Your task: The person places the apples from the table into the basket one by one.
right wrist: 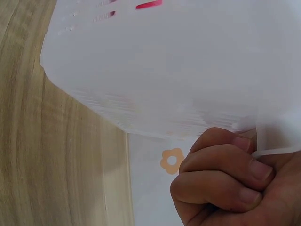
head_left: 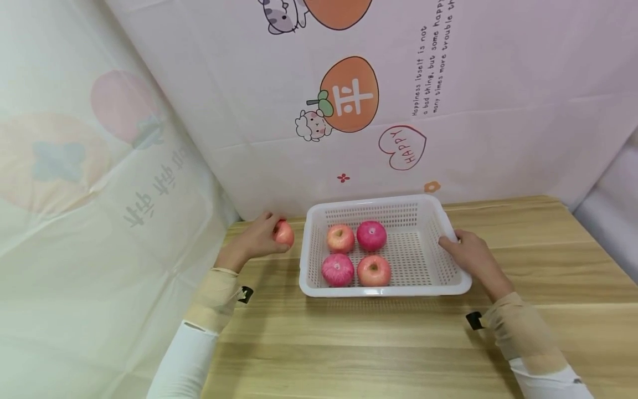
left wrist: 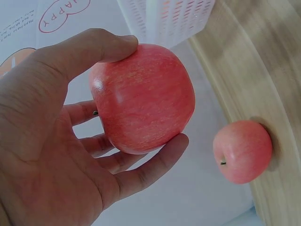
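A pinkish-red apple is held just left of the white basket by the left hand, thumb and fingers curved round it. The basket's right end is gripped by the right hand, its fingers curled in at the rim. Four more apples — two deep pink, two paler — are gathered in the basket's left half. A loose apple is seen on the wooden surface, apart from the basket. Behind the basket, a printed sheet is seen.
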Demonstrator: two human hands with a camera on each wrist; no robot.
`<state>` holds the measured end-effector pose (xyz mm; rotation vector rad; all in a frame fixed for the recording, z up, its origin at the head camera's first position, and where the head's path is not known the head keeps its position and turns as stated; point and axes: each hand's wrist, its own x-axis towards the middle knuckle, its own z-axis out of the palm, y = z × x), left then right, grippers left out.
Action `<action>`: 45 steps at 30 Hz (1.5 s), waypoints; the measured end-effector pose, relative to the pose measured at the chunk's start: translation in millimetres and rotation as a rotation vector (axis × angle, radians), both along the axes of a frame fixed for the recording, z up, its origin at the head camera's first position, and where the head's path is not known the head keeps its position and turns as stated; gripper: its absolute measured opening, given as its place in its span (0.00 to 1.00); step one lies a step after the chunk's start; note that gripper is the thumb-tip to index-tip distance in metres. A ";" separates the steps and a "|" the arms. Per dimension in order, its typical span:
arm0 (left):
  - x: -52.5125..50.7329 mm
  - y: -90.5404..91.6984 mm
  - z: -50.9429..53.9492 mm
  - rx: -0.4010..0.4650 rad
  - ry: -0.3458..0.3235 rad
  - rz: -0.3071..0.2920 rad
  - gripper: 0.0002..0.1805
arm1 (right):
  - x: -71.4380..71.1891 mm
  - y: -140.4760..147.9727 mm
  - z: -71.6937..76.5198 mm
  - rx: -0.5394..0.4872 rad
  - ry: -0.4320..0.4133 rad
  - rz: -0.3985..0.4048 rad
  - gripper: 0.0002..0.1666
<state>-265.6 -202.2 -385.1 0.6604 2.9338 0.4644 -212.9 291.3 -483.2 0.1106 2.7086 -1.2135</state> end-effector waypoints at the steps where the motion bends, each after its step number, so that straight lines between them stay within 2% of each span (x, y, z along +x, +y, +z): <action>1: -0.1 0.6 0.6 0.004 0.003 -0.003 0.37 | -0.2 -0.1 0.1 0.002 0.001 0.000 0.45; 21: -1.6 25.9 10.1 0.003 0.004 -0.033 0.41 | -0.4 -0.5 -0.3 0.011 0.015 0.002 0.45; 28: -4.2 32.9 11.8 -0.011 0.000 -0.048 0.40 | -0.2 -1.1 0.6 0.003 0.019 0.002 0.45; 35: -3.8 41.6 16.0 -0.014 0.023 -0.072 0.36 | 0.5 -1.4 1.9 0.003 0.014 0.000 0.45; 45: -3.8 57.8 23.4 -0.036 -0.020 -0.055 0.42 | 0.1 -1.1 0.8 0.007 0.011 0.001 0.45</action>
